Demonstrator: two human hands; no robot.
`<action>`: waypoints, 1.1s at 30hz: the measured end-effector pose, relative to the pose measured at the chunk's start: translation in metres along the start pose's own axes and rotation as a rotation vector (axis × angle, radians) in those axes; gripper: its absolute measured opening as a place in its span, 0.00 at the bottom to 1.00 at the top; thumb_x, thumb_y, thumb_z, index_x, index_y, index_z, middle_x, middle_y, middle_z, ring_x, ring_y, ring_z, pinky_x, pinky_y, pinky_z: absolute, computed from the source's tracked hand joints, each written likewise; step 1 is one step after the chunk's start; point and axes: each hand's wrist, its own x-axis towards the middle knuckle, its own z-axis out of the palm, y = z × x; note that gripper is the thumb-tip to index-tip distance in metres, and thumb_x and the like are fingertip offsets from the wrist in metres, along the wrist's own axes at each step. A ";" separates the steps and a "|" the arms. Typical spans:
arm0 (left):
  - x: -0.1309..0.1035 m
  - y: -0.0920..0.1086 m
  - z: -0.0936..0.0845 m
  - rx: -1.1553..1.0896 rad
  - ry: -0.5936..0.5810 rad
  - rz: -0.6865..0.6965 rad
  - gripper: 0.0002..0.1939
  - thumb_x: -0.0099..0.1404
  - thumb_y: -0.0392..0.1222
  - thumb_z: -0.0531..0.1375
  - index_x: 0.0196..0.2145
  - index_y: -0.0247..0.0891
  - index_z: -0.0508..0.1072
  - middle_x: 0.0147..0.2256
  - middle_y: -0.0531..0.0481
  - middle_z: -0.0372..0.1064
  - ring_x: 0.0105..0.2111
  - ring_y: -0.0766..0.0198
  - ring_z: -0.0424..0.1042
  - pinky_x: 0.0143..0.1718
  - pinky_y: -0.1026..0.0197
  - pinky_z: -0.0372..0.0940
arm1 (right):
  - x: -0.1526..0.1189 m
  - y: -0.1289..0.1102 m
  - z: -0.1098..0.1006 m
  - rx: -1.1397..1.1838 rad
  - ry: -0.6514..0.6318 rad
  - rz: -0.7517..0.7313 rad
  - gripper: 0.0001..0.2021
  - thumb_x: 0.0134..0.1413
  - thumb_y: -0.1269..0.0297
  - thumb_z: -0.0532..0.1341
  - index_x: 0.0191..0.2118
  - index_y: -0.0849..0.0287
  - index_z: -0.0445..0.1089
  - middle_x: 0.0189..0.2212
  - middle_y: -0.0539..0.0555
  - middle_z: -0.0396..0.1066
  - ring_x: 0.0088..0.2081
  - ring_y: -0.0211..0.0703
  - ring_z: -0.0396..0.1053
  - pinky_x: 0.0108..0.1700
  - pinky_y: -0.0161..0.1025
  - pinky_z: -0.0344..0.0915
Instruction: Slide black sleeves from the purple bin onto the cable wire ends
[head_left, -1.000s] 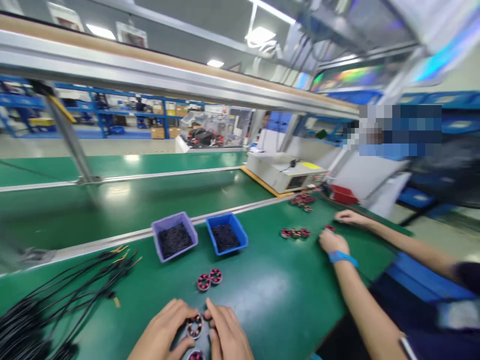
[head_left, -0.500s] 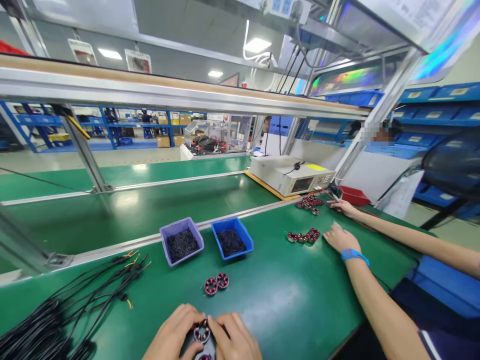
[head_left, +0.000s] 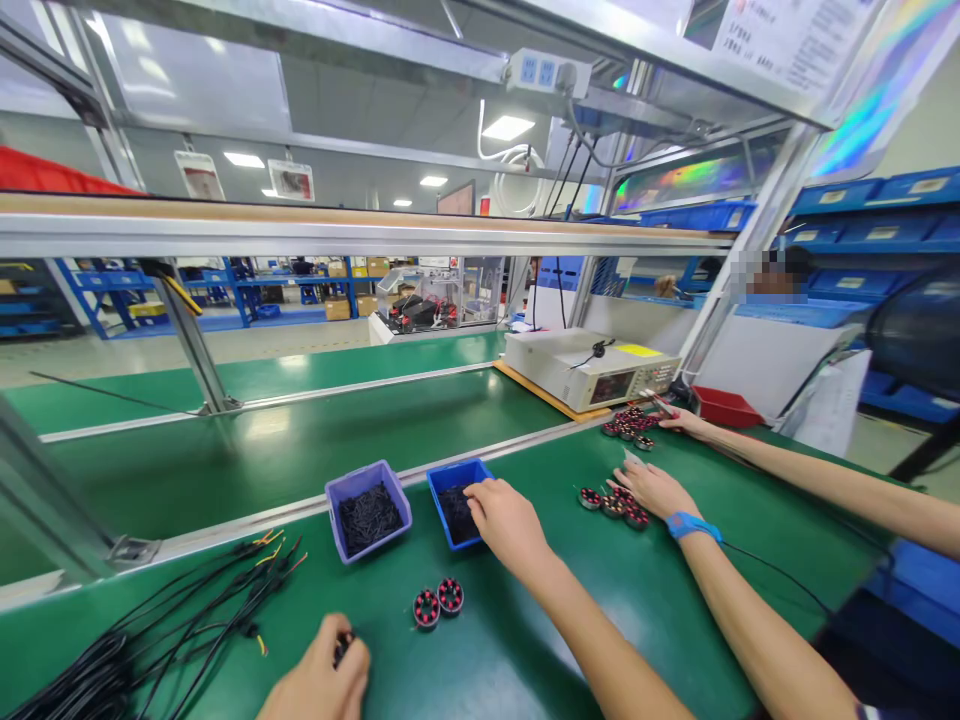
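My left hand [head_left: 322, 670], near the bottom edge, is closed around a small round motor stator [head_left: 343, 646], mostly hidden by the fingers. My right hand [head_left: 510, 525] reaches over the near right side of a blue bin [head_left: 466, 546] holding short black tubes [head_left: 453, 510]. Its fingers are bent together at the tubes; what they pinch is hidden. Left of that bin stands a purple bin [head_left: 346, 555] with more short black tubes [head_left: 369, 517]. Two ring-shaped stators [head_left: 439, 603] with red and dark windings lie side by side on the green table between my hands.
Bundled black cables [head_left: 82, 665] with bare coloured ends lie at left. On the right, a co-worker's hands [head_left: 660, 490] are among more stators [head_left: 615, 503], before a bench instrument [head_left: 592, 370] and a red tray [head_left: 724, 406]. A metal shelf beam [head_left: 360, 238] crosses above.
My hands, together around a stator at the bottom before, are now apart. The left moved left with a stator; the right went up and right to the blue bin. The view tilted up.
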 end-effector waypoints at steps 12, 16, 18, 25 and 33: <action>0.144 -0.179 -0.066 0.321 0.044 -0.575 0.13 0.70 0.38 0.49 0.39 0.33 0.73 0.35 0.42 0.65 0.30 0.53 0.73 0.34 0.55 0.67 | 0.034 -0.003 0.024 -0.061 -0.225 0.063 0.10 0.69 0.61 0.63 0.51 0.58 0.72 0.50 0.56 0.72 0.46 0.47 0.74 0.48 0.48 0.73; 0.144 -0.165 -0.070 0.333 0.135 -0.595 0.18 0.70 0.41 0.50 0.48 0.25 0.71 0.44 0.27 0.66 0.45 0.33 0.71 0.41 0.41 0.66 | 0.032 -0.001 0.021 -0.038 -0.206 0.075 0.06 0.69 0.65 0.62 0.45 0.59 0.74 0.46 0.54 0.74 0.47 0.46 0.74 0.49 0.48 0.73; 0.138 -0.140 -0.074 0.327 0.181 -0.514 0.21 0.71 0.41 0.48 0.55 0.23 0.66 0.53 0.22 0.61 0.54 0.30 0.63 0.49 0.37 0.62 | 0.031 -0.001 0.021 -0.005 -0.183 0.073 0.05 0.69 0.66 0.62 0.45 0.60 0.74 0.45 0.54 0.75 0.47 0.46 0.73 0.50 0.48 0.72; 0.084 0.014 -0.061 -0.154 -0.132 0.309 0.24 0.63 0.26 0.52 0.54 0.44 0.67 0.55 0.48 0.68 0.55 0.58 0.65 0.60 0.56 0.58 | 0.028 0.000 0.023 0.126 -0.064 0.090 0.04 0.68 0.66 0.62 0.44 0.60 0.74 0.44 0.54 0.75 0.46 0.46 0.74 0.50 0.49 0.72; 0.052 0.048 -0.008 -0.292 -0.250 0.151 0.27 0.57 0.32 0.66 0.54 0.40 0.68 0.48 0.43 0.70 0.48 0.49 0.71 0.52 0.49 0.69 | -0.011 -0.006 -0.007 0.404 0.177 0.109 0.14 0.67 0.72 0.55 0.45 0.57 0.79 0.40 0.57 0.79 0.44 0.48 0.76 0.46 0.40 0.71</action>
